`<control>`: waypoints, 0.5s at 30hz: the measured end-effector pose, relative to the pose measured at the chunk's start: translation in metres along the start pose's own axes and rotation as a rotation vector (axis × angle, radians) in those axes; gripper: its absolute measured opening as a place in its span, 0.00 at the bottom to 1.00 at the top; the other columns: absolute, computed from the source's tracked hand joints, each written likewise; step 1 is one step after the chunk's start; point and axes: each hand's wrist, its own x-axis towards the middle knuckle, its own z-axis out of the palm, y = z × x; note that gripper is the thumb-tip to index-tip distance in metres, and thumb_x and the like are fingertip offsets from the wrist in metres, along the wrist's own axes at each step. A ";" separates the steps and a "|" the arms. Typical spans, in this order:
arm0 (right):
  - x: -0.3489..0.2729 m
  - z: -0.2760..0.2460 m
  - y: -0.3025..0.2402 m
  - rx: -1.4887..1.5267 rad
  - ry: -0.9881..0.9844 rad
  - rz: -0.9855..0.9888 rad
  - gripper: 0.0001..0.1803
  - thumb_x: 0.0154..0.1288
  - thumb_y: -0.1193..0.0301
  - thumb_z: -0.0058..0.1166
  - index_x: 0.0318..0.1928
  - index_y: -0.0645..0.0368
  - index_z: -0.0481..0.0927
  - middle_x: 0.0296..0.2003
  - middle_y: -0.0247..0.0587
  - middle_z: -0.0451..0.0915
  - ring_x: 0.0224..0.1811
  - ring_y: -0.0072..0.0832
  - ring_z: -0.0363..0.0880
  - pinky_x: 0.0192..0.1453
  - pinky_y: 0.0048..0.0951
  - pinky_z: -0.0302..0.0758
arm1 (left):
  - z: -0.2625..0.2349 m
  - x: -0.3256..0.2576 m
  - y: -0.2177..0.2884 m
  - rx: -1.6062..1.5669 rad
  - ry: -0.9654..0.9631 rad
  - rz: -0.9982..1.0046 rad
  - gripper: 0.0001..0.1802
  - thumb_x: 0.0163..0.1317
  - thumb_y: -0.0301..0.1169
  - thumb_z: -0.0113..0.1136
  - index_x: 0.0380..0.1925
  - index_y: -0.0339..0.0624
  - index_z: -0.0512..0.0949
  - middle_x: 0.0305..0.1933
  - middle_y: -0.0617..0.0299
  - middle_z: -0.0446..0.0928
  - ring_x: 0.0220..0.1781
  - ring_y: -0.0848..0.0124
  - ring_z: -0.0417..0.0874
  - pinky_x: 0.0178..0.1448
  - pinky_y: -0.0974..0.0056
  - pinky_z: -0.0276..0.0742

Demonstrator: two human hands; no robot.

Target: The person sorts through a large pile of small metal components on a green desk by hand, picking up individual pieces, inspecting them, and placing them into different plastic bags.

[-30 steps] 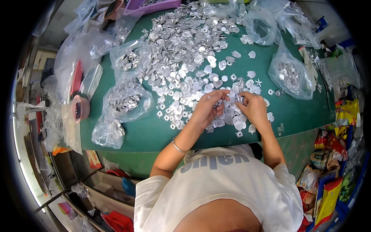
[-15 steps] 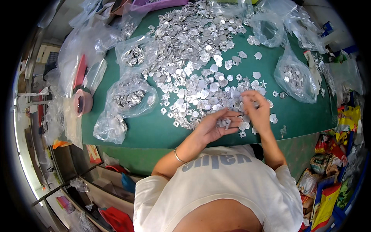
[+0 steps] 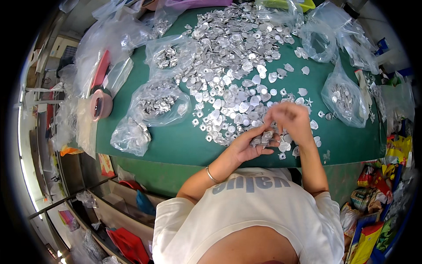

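Silver-grey flat metal pieces (image 3: pixel 237 42) lie heaped in a big pile, thinning out into loose ones near my hands. Palm up at the pile's near edge, my left hand (image 3: pixel 245 148) cups a small cluster of metal pieces (image 3: pixel 263 139). Just to the right and slightly above it is my right hand (image 3: pixel 293 121), its fingers bent toward the left fingertips. Motion smears those fingers, so whether they hold a piece cannot be made out. Shield-shaped, round and gear-edged pieces lie around both hands, with a star-shaped piece (image 3: pixel 309 101) beyond the right one.
Clear plastic bags of metal parts lie at left (image 3: pixel 156 105) and right (image 3: pixel 345 99) on the green table (image 3: pixel 176 141). A pink cup (image 3: pixel 102 105) stands at the left edge. Purple (image 3: pixel 198 3) and yellow-green (image 3: pixel 303 5) containers sit at the far side. An open drawer (image 3: pixel 127 207) lies below left.
My right hand has come left and closer to the left hand. More metal pieces now show in my left palm, and its fingers have curled in. The whole view has shifted slightly.
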 end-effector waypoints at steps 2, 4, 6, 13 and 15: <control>0.029 0.006 0.016 -0.210 0.129 -0.114 0.08 0.56 0.77 0.55 0.38 0.63 0.79 0.29 0.36 0.79 0.25 0.24 0.77 0.25 0.23 0.71 | -0.022 0.001 -0.004 -0.065 -0.123 0.032 0.18 0.66 0.40 0.48 0.46 0.37 0.72 0.43 0.51 0.76 0.44 0.60 0.80 0.42 0.59 0.83; 0.058 0.012 0.047 -0.787 0.166 -0.427 0.06 0.56 0.77 0.54 0.35 0.64 0.78 0.30 0.38 0.77 0.26 0.26 0.74 0.27 0.26 0.69 | -0.021 -0.004 -0.005 -0.094 -0.073 0.066 0.18 0.66 0.39 0.47 0.47 0.38 0.71 0.42 0.52 0.75 0.44 0.61 0.80 0.41 0.59 0.82; 0.069 0.014 0.069 -0.948 0.147 -0.539 0.06 0.54 0.77 0.56 0.34 0.64 0.78 0.31 0.38 0.76 0.29 0.28 0.74 0.31 0.26 0.69 | 0.003 -0.012 0.000 -0.078 0.144 0.088 0.18 0.67 0.40 0.45 0.48 0.38 0.70 0.41 0.52 0.74 0.43 0.62 0.78 0.41 0.59 0.82; 0.036 0.018 0.030 -0.421 -0.039 -0.152 0.06 0.51 0.77 0.58 0.31 0.64 0.77 0.32 0.39 0.76 0.33 0.30 0.74 0.37 0.28 0.70 | 0.004 -0.017 0.014 0.007 0.159 0.248 0.21 0.67 0.43 0.45 0.52 0.40 0.68 0.43 0.57 0.75 0.44 0.66 0.79 0.48 0.60 0.79; 0.023 0.023 0.018 -0.499 -0.083 -0.272 0.05 0.52 0.78 0.58 0.31 0.64 0.78 0.33 0.39 0.77 0.35 0.31 0.74 0.40 0.30 0.70 | 0.020 -0.019 0.024 -0.074 0.197 0.242 0.20 0.67 0.44 0.45 0.50 0.41 0.69 0.42 0.58 0.75 0.44 0.66 0.79 0.47 0.58 0.80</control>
